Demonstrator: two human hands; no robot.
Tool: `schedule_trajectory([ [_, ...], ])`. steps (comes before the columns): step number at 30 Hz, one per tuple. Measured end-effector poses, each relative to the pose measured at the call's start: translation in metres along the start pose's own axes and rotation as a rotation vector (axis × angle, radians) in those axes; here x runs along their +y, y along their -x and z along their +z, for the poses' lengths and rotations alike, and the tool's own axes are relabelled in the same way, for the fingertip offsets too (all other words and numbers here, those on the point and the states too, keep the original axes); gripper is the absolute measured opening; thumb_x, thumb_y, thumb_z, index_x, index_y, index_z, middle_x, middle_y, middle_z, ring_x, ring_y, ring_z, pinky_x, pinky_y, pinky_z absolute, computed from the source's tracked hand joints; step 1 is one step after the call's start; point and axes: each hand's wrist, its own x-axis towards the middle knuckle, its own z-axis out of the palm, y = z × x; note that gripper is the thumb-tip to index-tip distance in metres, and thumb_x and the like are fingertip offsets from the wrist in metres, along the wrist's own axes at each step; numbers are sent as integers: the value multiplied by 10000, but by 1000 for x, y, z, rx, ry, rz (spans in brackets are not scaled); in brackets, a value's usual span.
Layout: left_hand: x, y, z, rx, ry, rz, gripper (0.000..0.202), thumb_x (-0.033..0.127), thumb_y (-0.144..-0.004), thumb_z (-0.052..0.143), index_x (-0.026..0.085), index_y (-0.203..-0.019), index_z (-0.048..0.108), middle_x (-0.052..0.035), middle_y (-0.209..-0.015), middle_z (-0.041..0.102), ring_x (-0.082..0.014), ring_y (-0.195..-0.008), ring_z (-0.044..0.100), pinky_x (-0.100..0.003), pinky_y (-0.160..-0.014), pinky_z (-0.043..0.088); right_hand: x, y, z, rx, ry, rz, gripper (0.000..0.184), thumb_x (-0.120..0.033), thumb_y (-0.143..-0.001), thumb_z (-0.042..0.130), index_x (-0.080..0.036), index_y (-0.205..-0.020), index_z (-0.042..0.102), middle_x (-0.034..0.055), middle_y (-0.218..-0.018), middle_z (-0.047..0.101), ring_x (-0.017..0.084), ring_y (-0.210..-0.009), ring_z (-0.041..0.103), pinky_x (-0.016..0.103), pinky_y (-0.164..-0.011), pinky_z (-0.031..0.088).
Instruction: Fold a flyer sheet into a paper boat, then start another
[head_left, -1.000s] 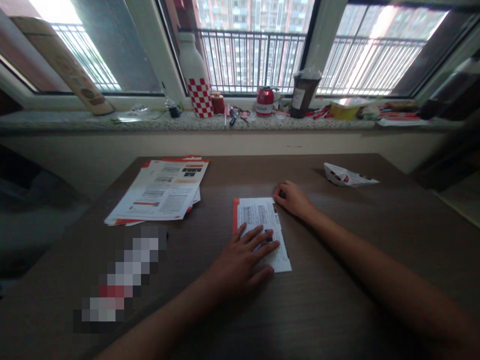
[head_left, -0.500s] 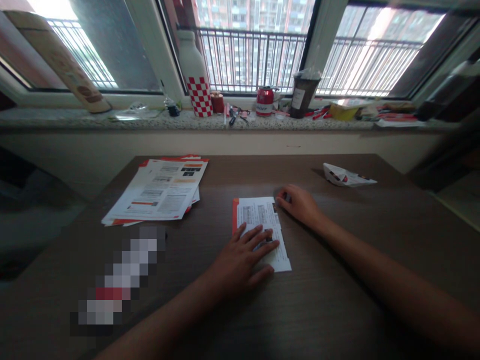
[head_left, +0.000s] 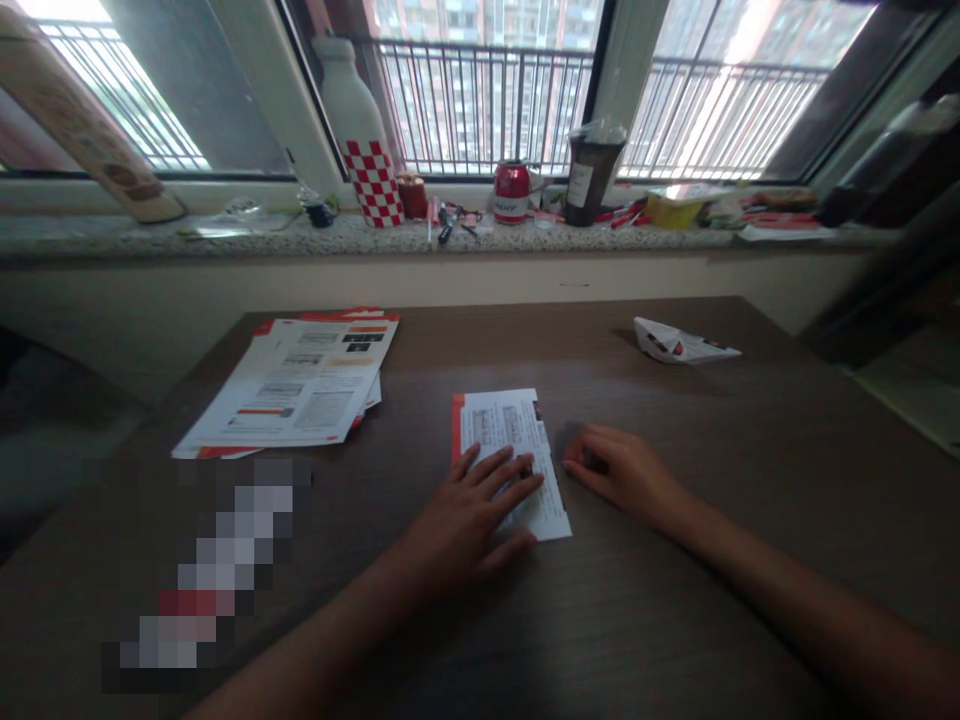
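Note:
A folded sheet of printed paper (head_left: 495,415) with an orange-red strip down its left side lies on the table in front of me. My left hand (head_left: 480,505) rests flat on its lower part, fingers spread, covering some of the print. Just off the paper's right edge is my right hand (head_left: 619,470), its fingers curled in and the thumb against the index finger. No object shows in that hand. Whether its fingertips touch the table cannot be made out.
A stack of printed sheets (head_left: 292,385) lies at the table's back left, with a pixelated long object (head_left: 217,575) in front of it. A folded paper boat (head_left: 679,343) sits back right. The windowsill holds a checkered bottle (head_left: 367,165), a red can (head_left: 511,190) and a dark cup (head_left: 590,175).
My right hand has come down along the paper's right edge, from near its upper corner to about mid-height, fingers still curled. The left hand stays on the paper. The view has shifted slightly.

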Motion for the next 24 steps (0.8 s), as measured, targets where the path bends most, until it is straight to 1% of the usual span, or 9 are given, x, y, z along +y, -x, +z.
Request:
schedule_trajectory([
  [3, 0, 0, -2, -20, -6, -7, 664, 527, -1040, 585, 323, -1626, 351, -45, -1712, 339, -337, -1576, 293, -619, -1294, 152, 1, 5, 0, -34, -2, -107, 39, -258, -993, 664, -226, -991, 686, 59, -977, 690, 235, -921, 661, 359, -788, 519],
  [4, 0, 0, -2, -24, -5, -9, 673, 521, -1038, 591, 319, -1630, 344, -49, -1713, 336, -337, -1576, 293, -618, -1294, 158, 1, 6, 0, -43, -4, -152, 86, -286, -984, 687, -230, -1048, 697, 78, -1040, 697, 255, -995, 661, 389, -844, 530],
  [7, 0, 2, -2, -25, -2, -7, 703, 481, -1036, 603, 312, -1650, 305, -66, -1721, 311, -328, -1574, 300, -606, -1295, 179, -1, 7, -3, -81, -13, -255, 412, -397, -923, 776, -266, -1300, 670, 127, -1334, 652, 319, -1267, 590, 503, -1041, 502],
  [10, -1, 3, -2, -22, -7, -9, 726, 463, -1044, 597, 308, -1668, 260, -82, -1732, 277, -324, -1581, 288, -597, -1296, 198, -3, 11, -3, -151, -15, -278, 694, -456, -870, 824, -321, -1494, 554, 120, -1551, 540, 346, -1441, 480, 578, -1163, 418],
  [13, 0, 3, -4, -13, 0, -7, 718, 442, -1046, 599, 313, -1667, 261, -88, -1728, 284, -326, -1584, 281, -585, -1292, 229, -4, 16, -1, -207, -31, -265, 843, -489, -826, 857, -350, -1567, 480, 112, -1604, 505, 355, -1468, 466, 597, -1194, 388],
  [17, -1, 5, -10, 9, 3, 22, 686, 412, -1035, 620, 312, -1642, 317, -91, -1707, 335, -335, -1571, 310, -584, -1289, 247, -4, 18, 0, -247, -11, -257, 927, -558, -787, 870, -358, -1591, 454, 109, -1640, 466, 369, -1487, 451, 612, -1224, 347],
  [19, -3, 7, -15, 15, -10, 32, 660, 402, -1015, 647, 296, -1609, 379, -102, -1674, 394, -340, -1540, 367, -584, -1279, 272, -3, 18, 0, -264, 1, -257, 933, -595, -779, 862, -349, -1586, 464, 106, -1653, 447, 375, -1496, 440, 617, -1232, 335],
  [21, -3, 10, -20, 7, -18, 33, 611, 403, -982, 691, 272, -1537, 471, -114, -1611, 477, -338, -1481, 452, -569, -1254, 332, -2, 18, -1, -269, 4, -253, 933, -608, -774, 859, -342, -1581, 474, 103, -1659, 439, 380, -1495, 442, 621, -1232, 337],
  [24, -2, 14, -28, -27, -12, 22, 569, 423, -909, 779, 259, -1414, 573, -111, -1550, 537, -336, -1414, 521, -546, -1210, 407, -2, 17, -1, -242, -19, -247, 946, -575, -747, 892, -349, -1572, 488, 98, -1647, 458, 381, -1478, 468, 618, -1223, 357],
])
